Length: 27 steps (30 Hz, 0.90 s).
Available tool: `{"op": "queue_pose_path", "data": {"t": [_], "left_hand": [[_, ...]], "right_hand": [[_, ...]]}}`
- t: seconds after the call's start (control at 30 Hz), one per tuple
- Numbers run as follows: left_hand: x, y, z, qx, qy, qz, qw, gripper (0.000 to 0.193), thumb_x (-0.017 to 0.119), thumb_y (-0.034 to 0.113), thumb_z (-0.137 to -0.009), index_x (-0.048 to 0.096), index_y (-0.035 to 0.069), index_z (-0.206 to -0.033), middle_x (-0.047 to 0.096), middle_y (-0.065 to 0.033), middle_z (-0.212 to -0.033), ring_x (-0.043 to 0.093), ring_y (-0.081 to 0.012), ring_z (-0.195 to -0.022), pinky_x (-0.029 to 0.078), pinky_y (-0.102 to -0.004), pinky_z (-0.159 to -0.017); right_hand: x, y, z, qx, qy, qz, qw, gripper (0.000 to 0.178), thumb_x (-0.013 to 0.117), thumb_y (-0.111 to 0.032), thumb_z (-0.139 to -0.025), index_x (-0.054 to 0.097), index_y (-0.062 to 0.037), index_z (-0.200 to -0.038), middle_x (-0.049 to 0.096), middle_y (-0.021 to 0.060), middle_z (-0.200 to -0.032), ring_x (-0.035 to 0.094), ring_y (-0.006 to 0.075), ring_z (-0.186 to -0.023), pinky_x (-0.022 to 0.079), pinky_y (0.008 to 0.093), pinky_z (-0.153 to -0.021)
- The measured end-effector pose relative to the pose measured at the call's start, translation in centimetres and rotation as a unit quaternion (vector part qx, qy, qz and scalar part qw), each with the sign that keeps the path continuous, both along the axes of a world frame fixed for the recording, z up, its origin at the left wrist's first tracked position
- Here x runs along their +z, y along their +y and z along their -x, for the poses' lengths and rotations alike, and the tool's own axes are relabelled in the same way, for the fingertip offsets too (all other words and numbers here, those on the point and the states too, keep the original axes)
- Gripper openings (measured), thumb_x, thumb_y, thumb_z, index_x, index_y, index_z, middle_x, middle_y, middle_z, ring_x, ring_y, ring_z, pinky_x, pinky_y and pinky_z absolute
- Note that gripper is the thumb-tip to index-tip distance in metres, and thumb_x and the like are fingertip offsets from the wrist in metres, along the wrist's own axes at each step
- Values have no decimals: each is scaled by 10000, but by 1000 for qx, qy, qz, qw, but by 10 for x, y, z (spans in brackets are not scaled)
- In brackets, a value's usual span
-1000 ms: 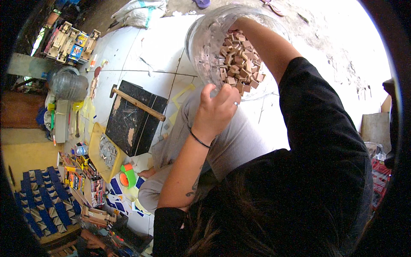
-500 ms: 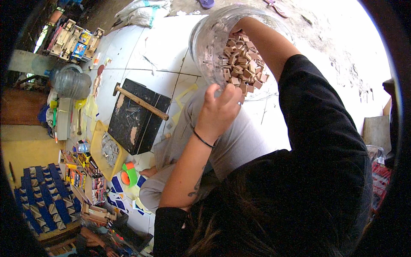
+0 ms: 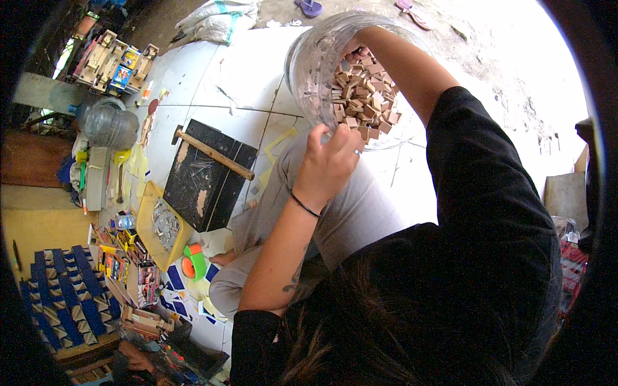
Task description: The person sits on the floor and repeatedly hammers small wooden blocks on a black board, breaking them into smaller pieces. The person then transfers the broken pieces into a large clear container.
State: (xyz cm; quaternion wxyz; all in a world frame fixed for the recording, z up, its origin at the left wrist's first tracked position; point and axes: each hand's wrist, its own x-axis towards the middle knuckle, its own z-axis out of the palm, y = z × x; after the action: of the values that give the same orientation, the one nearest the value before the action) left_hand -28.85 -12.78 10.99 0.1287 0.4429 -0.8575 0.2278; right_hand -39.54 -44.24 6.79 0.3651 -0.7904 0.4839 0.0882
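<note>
A large clear plastic container (image 3: 309, 77) lies tipped with its wide mouth toward me, holding a heap of small brown wooden blocks (image 3: 367, 100). My left hand (image 3: 331, 154), with a ring and a black wristband, is closed over the container's near rim. Deep in the container, at the far side of the heap, is my right hand (image 3: 353, 51). Its fingers are curled, and the forearm and the cloudy wall partly hide it, so what it grips is not clear. Left of my knee, a wooden-handled hammer (image 3: 215, 154) rests across a black block (image 3: 206, 183).
A yellow tray (image 3: 149, 235) of grey metal pieces stands beside the black block. Nearby are an orange-and-green tape roll (image 3: 193, 262), boxes (image 3: 132, 264) and a stack of blue-and-tan pieces (image 3: 67, 296). Wooden toy vehicles (image 3: 112, 64) stand far left, and a white sack (image 3: 215, 22) lies beyond the tiles.
My right hand has shifted slightly within the container, and its curled fingertips now show above the blocks. The left hand keeps its hold on the rim, hardly moving.
</note>
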Motion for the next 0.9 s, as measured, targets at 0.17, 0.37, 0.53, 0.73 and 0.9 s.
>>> {"op": "queue_pose_path", "data": {"t": [0.17,0.37,0.53,0.73,0.9], "left_hand": [[-1,0,1,-5,17,15,1000,104,630,230,-753,597,154,-816,518,39,-889,464,-116,-1040,291,-385,-901],[-1,0,1,-3,14,13,1000,111,633,232,-746,591,154,-813,523,42,-891,470,-117,-1017,294,-380,-893],[0,0,3,-1,21,13,1000,144,655,243,-726,599,153,-824,530,42,-902,468,-121,-1027,296,-390,-891],[1,0,1,-11,36,-2,999,191,686,245,-703,595,152,-843,542,39,-932,466,-133,-1046,295,-398,-892],[4,0,2,-4,32,-1,999,223,703,256,-690,582,150,-845,543,34,-938,473,-144,-1039,294,-400,-894]], "right_hand": [[0,4,-9,-13,-6,-37,999,450,788,-478,-596,644,-70,-717,602,93,-665,567,210,-564,459,351,-543],[4,21,-6,-23,-32,-92,995,361,765,-404,-657,568,-104,-620,487,16,-537,432,132,-435,338,283,-424],[17,27,4,-27,-64,-62,996,289,718,-343,-715,597,-82,-691,517,5,-579,442,122,-454,330,274,-407],[16,39,4,-238,-268,-143,923,123,642,-183,-797,626,-62,-785,546,11,-618,516,100,-511,384,223,-406],[9,36,-9,-342,-420,-273,795,135,551,-142,-871,635,-40,-898,653,40,-761,589,68,-566,389,150,-398]]}}
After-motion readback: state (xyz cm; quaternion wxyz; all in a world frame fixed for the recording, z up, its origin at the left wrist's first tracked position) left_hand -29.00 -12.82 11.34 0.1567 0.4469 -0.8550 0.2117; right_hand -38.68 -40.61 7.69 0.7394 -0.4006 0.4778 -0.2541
